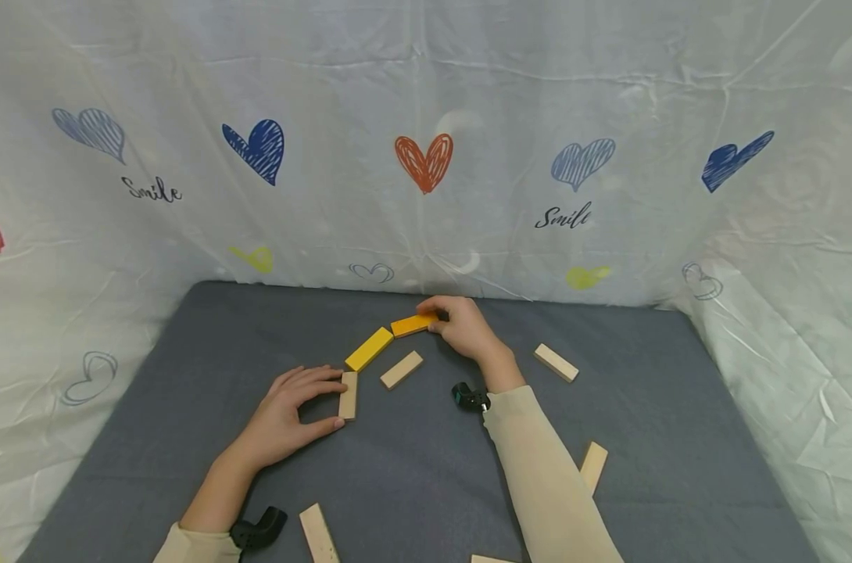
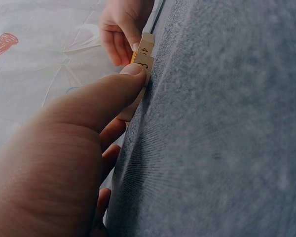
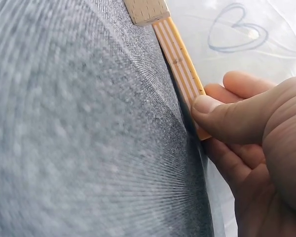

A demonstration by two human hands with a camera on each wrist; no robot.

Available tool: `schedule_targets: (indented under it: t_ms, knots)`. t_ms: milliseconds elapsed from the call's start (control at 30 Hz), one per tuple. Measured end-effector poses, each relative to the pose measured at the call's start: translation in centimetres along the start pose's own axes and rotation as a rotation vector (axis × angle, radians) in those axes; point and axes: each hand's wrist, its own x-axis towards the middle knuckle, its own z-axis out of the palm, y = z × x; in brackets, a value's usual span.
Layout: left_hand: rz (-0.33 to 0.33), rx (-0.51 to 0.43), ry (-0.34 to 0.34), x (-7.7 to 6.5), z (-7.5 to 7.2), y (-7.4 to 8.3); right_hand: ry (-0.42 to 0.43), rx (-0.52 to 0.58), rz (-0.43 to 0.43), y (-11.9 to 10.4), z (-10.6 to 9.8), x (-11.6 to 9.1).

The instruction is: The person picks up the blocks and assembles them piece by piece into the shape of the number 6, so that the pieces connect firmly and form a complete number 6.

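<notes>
My left hand [image 1: 278,418] holds a plain wooden block [image 1: 349,397] between its thumb at the near end and its fingers at the far end. Close beyond that block, a yellow block [image 1: 370,349] lies slanted to the upper right. An orange block [image 1: 410,324] continues from the yellow one's far corner, so the three form a curve. The right hand [image 1: 464,328] pinches the orange block's right end; in the right wrist view its thumb presses the striped side of the orange block [image 3: 180,64]. Inside the curve lies another plain block [image 1: 401,370].
More plain wooden blocks lie about the grey cloth: one [image 1: 556,363] right of the right hand, one [image 1: 593,467] partly behind the right sleeve, one [image 1: 319,534] near the front and one [image 1: 492,559] cut off by the frame edge. A white curtain [image 1: 341,219] printed with hearts hangs behind.
</notes>
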Motion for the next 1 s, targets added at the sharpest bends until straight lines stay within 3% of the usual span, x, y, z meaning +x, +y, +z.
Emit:
schedule_targets:
  t_ms: [700,1000]
  knots:
    - [0.0,0.0,0.0,0.07,-0.02,0.05,-0.009,-0.005,-0.003,0.41,0.21,0.07]
    - [-0.001,0.002,-0.003,0.12,0.03,0.04,0.001,0.084,-0.005,0.65,-0.05,-0.2]
